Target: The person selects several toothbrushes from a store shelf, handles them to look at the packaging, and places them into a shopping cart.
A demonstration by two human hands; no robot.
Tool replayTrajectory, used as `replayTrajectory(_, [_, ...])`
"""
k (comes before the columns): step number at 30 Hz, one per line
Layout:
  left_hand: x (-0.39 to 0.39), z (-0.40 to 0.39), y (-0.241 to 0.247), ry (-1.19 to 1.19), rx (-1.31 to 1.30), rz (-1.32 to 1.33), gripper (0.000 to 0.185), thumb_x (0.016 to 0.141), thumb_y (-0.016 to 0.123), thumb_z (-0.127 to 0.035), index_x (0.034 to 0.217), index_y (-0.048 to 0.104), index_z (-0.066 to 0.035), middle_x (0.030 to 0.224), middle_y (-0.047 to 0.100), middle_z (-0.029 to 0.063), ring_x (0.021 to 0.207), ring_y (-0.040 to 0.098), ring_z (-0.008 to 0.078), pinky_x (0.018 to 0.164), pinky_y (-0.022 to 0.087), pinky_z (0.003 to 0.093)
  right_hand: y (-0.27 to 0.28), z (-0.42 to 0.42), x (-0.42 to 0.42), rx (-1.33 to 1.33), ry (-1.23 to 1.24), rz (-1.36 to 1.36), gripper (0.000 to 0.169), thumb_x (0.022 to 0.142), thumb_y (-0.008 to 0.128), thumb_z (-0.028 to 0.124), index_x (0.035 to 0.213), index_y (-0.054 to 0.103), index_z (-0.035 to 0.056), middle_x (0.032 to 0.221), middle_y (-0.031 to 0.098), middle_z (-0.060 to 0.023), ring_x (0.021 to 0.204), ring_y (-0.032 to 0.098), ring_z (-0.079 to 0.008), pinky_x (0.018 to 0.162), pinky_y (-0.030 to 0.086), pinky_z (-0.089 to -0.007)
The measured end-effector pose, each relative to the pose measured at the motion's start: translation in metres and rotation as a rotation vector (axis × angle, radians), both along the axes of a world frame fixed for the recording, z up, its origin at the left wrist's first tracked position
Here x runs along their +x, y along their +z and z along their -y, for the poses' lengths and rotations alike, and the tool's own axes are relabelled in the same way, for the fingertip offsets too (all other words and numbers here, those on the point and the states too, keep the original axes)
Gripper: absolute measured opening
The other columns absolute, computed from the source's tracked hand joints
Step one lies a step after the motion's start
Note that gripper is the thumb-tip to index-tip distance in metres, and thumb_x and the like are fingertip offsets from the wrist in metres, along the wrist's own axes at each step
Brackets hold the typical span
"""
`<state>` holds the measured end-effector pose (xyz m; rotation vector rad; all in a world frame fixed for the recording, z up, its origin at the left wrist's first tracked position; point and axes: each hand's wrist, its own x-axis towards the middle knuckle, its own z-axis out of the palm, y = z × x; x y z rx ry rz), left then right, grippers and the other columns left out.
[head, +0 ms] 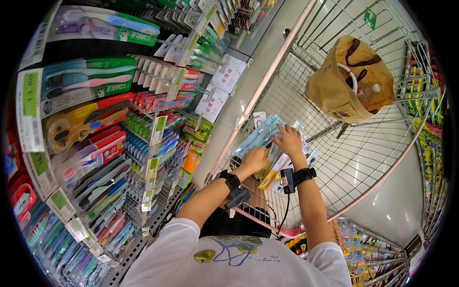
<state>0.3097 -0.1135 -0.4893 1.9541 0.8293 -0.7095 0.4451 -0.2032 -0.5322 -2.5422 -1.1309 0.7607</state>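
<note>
Both hands are inside a wire shopping cart (358,158), over a pile of packaged goods near its handle end. My left hand (254,159) rests at the lower edge of a light blue plastic package (259,133); its fingertips are partly hidden, so its grip is unclear. My right hand (289,141) touches the right end of the blue package, its fingers spread. Below the hands lie yellow and white packages (274,171) and clear-wrapped items. Farther into the cart stands a brown paper bag (324,89), with a plastic bottle (368,92) inside.
At left, shelf racks hold packaged toothbrushes (88,79) on hooks with price tags (31,107). White boxes (228,73) sit on the low shelf beside the cart. More racks of colourful packages (426,143) run along the right side and the lower right.
</note>
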Motion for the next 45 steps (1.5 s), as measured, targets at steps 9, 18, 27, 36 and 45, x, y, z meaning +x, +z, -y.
replayTrajectory(9, [0.012,0.011,-0.045,0.052,0.105,0.015,0.031,0.07,0.054,-0.012,0.101,0.051,-0.004,0.101,0.05,0.0163,0.096,0.049,0.0342,0.079,0.043,0.043,-0.006,0.026,-0.008,0.052,-0.11,-0.029,0.041,0.069,0.062,0.019,0.107,0.05,0.011,0.095,0.055,-0.0103,0.095,0.051,-0.0274,0.091,0.033,-0.043])
replayTrajectory(18, [0.017,0.005,-0.065,-0.069,0.2,-0.055,0.036,0.066,0.057,-0.008,0.1,0.052,0.004,0.122,0.038,0.0226,0.112,0.037,0.0377,0.09,0.036,0.0425,-0.006,0.024,-0.008,0.093,-0.169,-0.042,0.041,0.068,0.062,0.018,0.107,0.051,0.0104,0.096,0.055,-0.0107,0.095,0.051,-0.0282,0.092,0.033,-0.0425])
replayTrajectory(27, [-0.001,0.007,-0.093,-0.169,0.199,-0.152,0.028,0.07,0.056,-0.005,0.096,0.054,0.003,0.12,0.041,0.0175,0.114,0.038,0.0303,0.092,0.035,0.0381,-0.005,0.026,-0.007,0.112,-0.174,-0.049,0.042,0.068,0.063,0.016,0.108,0.051,0.011,0.097,0.055,-0.0091,0.098,0.05,-0.0262,0.093,0.032,-0.0428])
replayTrajectory(36, [0.005,-0.001,-0.066,-0.172,0.229,-0.162,0.013,0.066,0.057,-0.004,0.078,0.06,-0.001,0.098,0.051,0.0137,0.079,0.059,0.0294,0.077,0.043,0.0376,-0.01,0.028,-0.007,0.124,-0.163,-0.095,0.04,0.069,0.062,0.016,0.108,0.051,0.0111,0.097,0.055,-0.0105,0.097,0.05,-0.0275,0.093,0.032,-0.0435])
replayTrajectory(45, [-0.001,-0.012,-0.044,-0.158,0.411,-0.086,0.007,0.066,0.06,-0.005,0.072,0.062,-0.003,0.096,0.053,0.0108,0.078,0.06,0.0263,0.073,0.043,0.0365,-0.009,0.028,-0.008,0.06,-0.132,-0.097,0.044,0.068,0.061,0.016,0.11,0.051,0.0105,0.096,0.056,-0.0109,0.096,0.051,-0.0276,0.09,0.033,-0.0441])
